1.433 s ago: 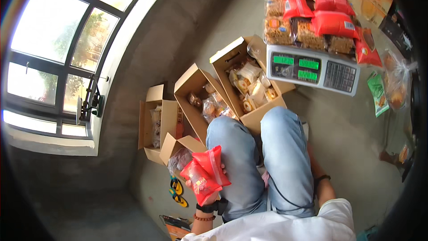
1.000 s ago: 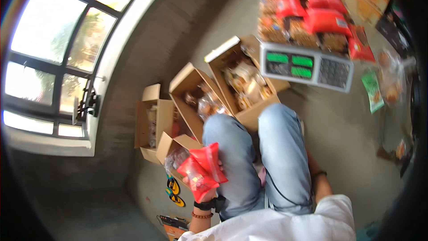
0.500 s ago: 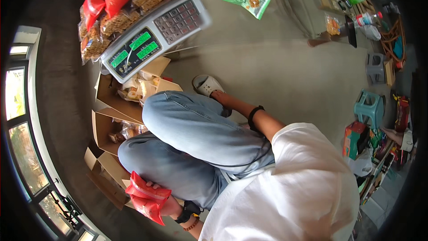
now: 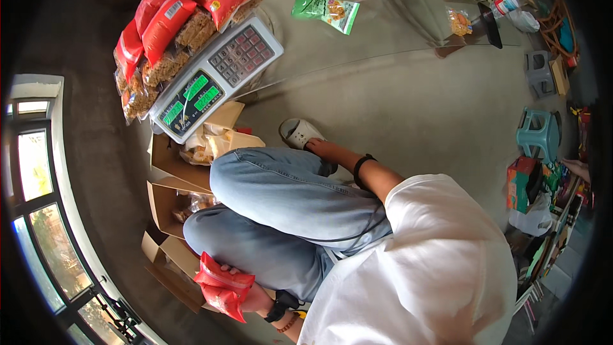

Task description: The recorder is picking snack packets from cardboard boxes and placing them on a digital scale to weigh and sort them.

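Lying at the left, stacked red packets [image 4: 167, 30] are topping snack bags [image 4: 194, 32] on a scale [image 4: 216, 83]. Below, the left hand [image 4: 255, 298] is gripping soft red packaging [image 4: 222, 286] beside an open carton [image 4: 182, 257]. Farther right, the right hand [image 4: 321, 147] is reaching down by a pale clog [image 4: 299, 133], its grip impossible to tell.

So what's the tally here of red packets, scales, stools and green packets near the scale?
Red packets on the scale: at least 4, overlapping
Scale: 1
Stools, teal and grey: 2
Green packet near the scale: 1
Total: at least 8, leaving out the red packaging in the left hand, unclear to count
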`<state>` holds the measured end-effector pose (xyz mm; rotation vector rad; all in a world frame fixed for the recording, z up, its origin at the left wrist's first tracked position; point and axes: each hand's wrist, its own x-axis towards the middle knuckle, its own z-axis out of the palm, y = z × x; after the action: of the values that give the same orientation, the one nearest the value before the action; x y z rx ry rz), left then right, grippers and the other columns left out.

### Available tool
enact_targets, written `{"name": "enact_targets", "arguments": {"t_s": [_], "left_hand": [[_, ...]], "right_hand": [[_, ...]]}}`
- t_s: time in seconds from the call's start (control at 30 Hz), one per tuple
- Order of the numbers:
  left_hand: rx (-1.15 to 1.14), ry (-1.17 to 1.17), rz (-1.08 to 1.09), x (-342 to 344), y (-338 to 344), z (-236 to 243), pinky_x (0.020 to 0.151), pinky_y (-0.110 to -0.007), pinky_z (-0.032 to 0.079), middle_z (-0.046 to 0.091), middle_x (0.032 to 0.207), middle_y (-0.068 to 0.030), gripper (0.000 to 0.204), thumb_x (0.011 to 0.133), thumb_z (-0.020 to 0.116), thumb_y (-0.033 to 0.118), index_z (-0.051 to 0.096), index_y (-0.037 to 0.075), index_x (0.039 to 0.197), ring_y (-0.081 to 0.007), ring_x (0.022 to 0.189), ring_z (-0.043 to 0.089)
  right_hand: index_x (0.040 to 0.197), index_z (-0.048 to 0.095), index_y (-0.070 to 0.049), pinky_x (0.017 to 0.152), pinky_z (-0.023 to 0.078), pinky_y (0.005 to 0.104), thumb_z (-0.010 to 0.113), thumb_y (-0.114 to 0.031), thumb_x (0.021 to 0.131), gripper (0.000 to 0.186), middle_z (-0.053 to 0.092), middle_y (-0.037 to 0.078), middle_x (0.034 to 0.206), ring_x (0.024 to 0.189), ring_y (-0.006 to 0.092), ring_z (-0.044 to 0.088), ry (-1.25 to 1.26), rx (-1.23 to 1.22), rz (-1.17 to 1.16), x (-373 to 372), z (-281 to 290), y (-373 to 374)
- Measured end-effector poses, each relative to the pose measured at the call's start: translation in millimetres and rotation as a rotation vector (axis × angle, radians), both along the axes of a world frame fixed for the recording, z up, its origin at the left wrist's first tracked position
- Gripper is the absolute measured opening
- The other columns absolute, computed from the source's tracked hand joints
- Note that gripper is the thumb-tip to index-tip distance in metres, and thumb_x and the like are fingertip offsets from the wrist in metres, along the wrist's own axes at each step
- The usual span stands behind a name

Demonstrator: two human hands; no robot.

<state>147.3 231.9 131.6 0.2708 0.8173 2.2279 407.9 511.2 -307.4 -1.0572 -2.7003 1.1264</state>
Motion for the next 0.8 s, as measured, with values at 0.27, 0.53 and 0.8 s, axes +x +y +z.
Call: {"name": "enact_targets", "arguments": {"t_s": [0.27, 0.53, 0.8], "left_hand": [[-0.112, 0.201, -0.012, -1, 0, 5, 0.113, -0.047, 0.050, 0.048, 0.158, -0.0269, 0.089, 0.103, 0.065, 0.046, 0.029, -0.007, 0.164, -0.0348, 0.133, 0.057], [-0.080, 0.274, 0.022, 0, -4, 0, 0.111, -0.048, 0.053, 0.053, 0.153, -0.0293, 0.096, 0.105, 0.060, 0.061, 0.025, -0.004, 0.166, -0.0361, 0.127, 0.063], [-0.022, 0.098, 0.054, 2, -11, 21, 0.105, -0.049, 0.056, 0.053, 0.158, -0.0225, 0.096, 0.101, 0.058, 0.071, 0.032, 0.007, 0.167, -0.0366, 0.127, 0.064]], "right_hand": [[0.132, 0.063, -0.006, 0.098, 0.060, 0.0469, 0.058, -0.007, 0.098, 0.034, 0.064, 0.017, 0.133, 0.119, 0.0397, 0.069, 0.123, 0.298, -0.039, -4, 5, -1], [0.123, 0.068, -0.004, 0.094, 0.060, 0.0450, 0.057, -0.004, 0.096, 0.029, 0.072, 0.016, 0.121, 0.109, 0.0364, 0.073, -0.038, 0.037, 0.135, 8, 11, 29], [0.115, 0.075, -0.002, 0.091, 0.060, 0.0424, 0.055, -0.001, 0.095, 0.028, 0.080, 0.015, 0.106, 0.100, 0.0316, 0.077, 0.451, -0.205, -0.097, -28, 260, 92]]}}
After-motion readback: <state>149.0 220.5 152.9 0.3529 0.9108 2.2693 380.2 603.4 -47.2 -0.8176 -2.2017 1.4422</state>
